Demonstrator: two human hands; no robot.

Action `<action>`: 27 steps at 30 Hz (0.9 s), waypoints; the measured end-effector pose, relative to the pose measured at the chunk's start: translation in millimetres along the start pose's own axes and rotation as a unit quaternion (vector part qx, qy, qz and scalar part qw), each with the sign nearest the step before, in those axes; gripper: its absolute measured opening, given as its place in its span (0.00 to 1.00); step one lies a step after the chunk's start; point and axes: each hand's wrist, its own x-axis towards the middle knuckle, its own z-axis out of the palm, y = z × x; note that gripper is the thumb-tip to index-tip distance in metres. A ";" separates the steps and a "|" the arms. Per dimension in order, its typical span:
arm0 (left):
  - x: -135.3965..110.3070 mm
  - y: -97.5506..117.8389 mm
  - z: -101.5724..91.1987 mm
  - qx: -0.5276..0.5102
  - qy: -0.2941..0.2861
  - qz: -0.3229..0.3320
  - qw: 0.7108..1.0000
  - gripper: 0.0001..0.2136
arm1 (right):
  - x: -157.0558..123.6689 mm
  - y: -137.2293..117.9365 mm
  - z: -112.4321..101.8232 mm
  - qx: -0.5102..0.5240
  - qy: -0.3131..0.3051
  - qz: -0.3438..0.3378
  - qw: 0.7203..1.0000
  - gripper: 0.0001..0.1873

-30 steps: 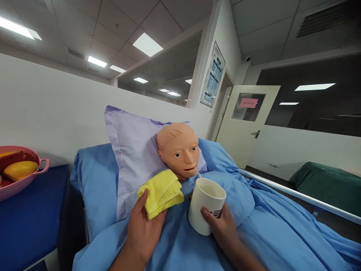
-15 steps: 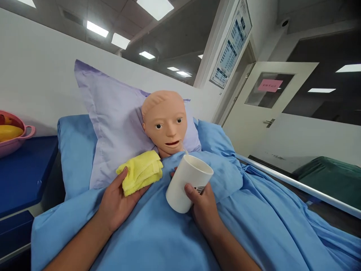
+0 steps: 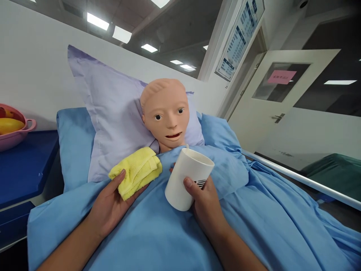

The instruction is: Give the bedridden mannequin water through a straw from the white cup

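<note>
A folded yellow towel [image 3: 138, 169] rests in my left hand [image 3: 111, 209], thumb on top and fingers beneath it. My right hand [image 3: 207, 203] grips a white mug [image 3: 180, 184] with black stripes, tilted over the blue quilt; its inside bottom is hidden. Behind the mug's far rim shows the tip of a thin pale straw-like piece [image 3: 187, 146]. Just beyond both hands lies a manikin's head [image 3: 166, 113], mouth slightly open, propped on a lilac pillow [image 3: 113, 116]. The blue quilt [image 3: 158, 233] covers the manikin up to its neck.
To the left stands a blue-topped bedside cabinet [image 3: 31, 162] bearing a pink basin [image 3: 14, 141] with yellow items inside. A white bed rail [image 3: 304, 180] runs along the right side. Farther back are a door [image 3: 259, 113] and a framed wall chart [image 3: 238, 41].
The mug has come slightly away from the manikin's mouth, and less of the straw-like piece shows. The towel has shifted a little left. The camera view has tilted slightly downward.
</note>
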 end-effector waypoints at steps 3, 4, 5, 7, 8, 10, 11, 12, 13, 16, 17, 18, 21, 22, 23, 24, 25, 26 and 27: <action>-2.6 -1.0 0.0 0.010 0.021 0.006 1.000 0.26 | 0.8 -2.0 1.4 -0.004 0.016 0.012 1.000 0.32; -3.4 -1.2 -0.1 0.013 0.031 0.008 0.999 0.26 | 1.0 -2.9 2.1 -0.006 0.018 0.015 1.000 0.32; -4.1 -1.5 -0.3 0.017 0.040 0.011 0.999 0.26 | 1.1 -4.0 2.8 -0.008 0.018 0.017 1.000 0.33; -5.5 -1.8 -0.9 0.024 0.051 0.013 0.998 0.25 | 0.8 -6.1 3.7 -0.009 0.017 0.024 1.000 0.33; -6.1 -1.9 -1.2 0.026 0.055 0.015 0.998 0.25 | 0.5 -7.0 3.9 -0.010 0.018 0.027 0.999 0.33; -7.0 -2.0 -1.6 0.028 0.062 0.015 0.998 0.25 | 0.0 -8.2 3.6 -0.009 0.011 0.032 0.999 0.33; -7.5 -2.1 -1.6 0.028 0.066 0.015 0.997 0.25 | -0.2 -8.4 3.0 -0.008 0.003 0.034 0.999 0.33; -8.0 -2.2 -1.5 0.028 0.072 0.014 0.997 0.25 | -0.2 -8.1 2.3 -0.006 -0.006 0.034 0.999 0.33; -8.6 -2.3 -1.3 0.029 0.078 0.014 0.996 0.24 | -0.2 -7.6 1.3 -0.004 -0.014 0.033 0.999 0.33; -11.0 -2.6 -0.2 0.031 0.086 0.016 0.996 0.24 | 0.3 -4.9 -2.0 -0.004 -0.023 0.028 0.999 0.30; -11.8 -2.7 -0.1 0.031 0.085 0.017 0.996 0.24 | 0.5 -4.1 -3.0 -0.004 -0.025 0.027 0.999 0.30; -12.5 -2.9 -0.1 0.031 0.083 0.018 0.996 0.24 | 0.6 -3.6 -4.0 -0.003 -0.027 0.028 0.999 0.30; -13.0 -3.6 -1.9 0.030 0.082 0.018 0.996 0.24 | 1.2 -3.7 -6.3 -0.001 -0.039 0.027 0.999 0.29; -12.6 -3.9 -2.7 0.029 0.083 0.017 0.996 0.24 | 1.5 -4.4 -6.8 -0.002 -0.044 0.026 0.999 0.29; -12.0 -4.0 -3.6 0.028 0.085 0.016 0.996 0.24 | 1.9 -5.3 -7.2 -0.003 -0.048 0.023 0.999 0.29; -11.4 -4.2 -4.4 0.026 0.085 0.015 0.996 0.24 | 2.4 -6.3 -7.5 -0.004 -0.051 0.020 0.998 0.29; -11.0 -4.3 -5.0 0.024 0.086 0.015 0.996 0.24 | 2.8 -7.3 -7.7 -0.005 -0.054 0.019 0.998 0.29; -10.8 -4.3 -5.4 0.023 0.087 0.014 0.996 0.24 | 3.3 -8.4 -7.9 -0.008 -0.055 0.018 0.998 0.29; -10.9 -4.3 -5.6 0.023 0.087 0.014 0.996 0.24 | 3.7 -9.4 -8.1 -0.011 -0.055 0.017 0.998 0.29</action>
